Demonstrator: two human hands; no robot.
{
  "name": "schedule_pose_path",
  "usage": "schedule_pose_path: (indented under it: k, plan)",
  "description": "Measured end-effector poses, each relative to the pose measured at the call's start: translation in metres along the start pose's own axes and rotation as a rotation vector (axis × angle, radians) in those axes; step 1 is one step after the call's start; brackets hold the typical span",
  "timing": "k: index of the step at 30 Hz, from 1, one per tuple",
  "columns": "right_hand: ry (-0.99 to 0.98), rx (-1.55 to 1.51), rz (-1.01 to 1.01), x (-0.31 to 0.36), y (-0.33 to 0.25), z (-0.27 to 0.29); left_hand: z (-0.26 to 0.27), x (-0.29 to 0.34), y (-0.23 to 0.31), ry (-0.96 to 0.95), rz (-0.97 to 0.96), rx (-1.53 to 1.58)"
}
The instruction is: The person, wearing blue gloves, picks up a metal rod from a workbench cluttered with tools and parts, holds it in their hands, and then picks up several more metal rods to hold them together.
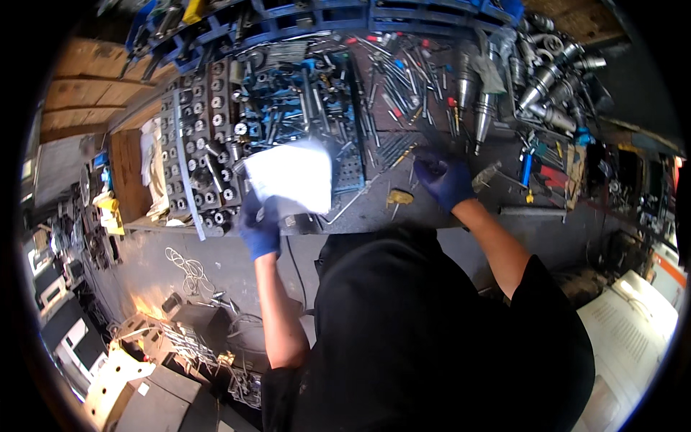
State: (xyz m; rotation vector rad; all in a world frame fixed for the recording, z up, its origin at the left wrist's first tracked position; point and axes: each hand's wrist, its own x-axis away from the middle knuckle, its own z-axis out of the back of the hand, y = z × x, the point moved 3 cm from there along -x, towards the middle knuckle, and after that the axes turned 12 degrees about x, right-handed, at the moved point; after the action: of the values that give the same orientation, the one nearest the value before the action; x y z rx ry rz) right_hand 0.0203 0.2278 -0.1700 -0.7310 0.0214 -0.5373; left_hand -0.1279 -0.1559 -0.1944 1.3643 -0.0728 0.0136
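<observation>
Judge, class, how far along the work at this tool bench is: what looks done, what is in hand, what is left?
Done: little shows as finished. In hand: the left hand holds up a white sheet of paper; the right hand rests among loose bits on the workbench. Left: drill bits and tool holders lie scattered.

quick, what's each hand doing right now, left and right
Left hand, in a blue glove: closed on a white sheet of paper.
Right hand, blue-gloved: fingers curled over the dark workbench; any grip cannot be told.
</observation>
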Motion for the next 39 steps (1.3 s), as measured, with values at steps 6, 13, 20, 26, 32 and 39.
schedule_pose_path:
  k: [6,13,20,26,32,39]
  plan:
    - [0.138,-0.019,-0.057,0.046,0.029,0.004,0.061,-0.043,0.055,0.194,0.333,0.346]
    - [0.039,-0.048,-0.082,0.079,0.035,-0.016,0.148,-0.147,-0.001,-0.054,0.033,-0.082]
    - [0.065,0.026,-0.003,0.091,0.042,-0.016,0.097,-0.141,0.059,0.05,0.039,-0.202]
    - [0.099,0.206,0.257,0.049,0.015,-0.012,0.027,-0.049,0.131,0.239,-0.325,-0.137]
    - [-0.03,0.567,0.449,-0.012,0.004,-0.034,-0.065,0.062,0.105,-0.224,-0.213,-0.308]
    - [-0.106,1.07,0.691,-0.033,-0.009,-0.03,-0.112,0.118,0.09,-0.31,0.158,0.133]
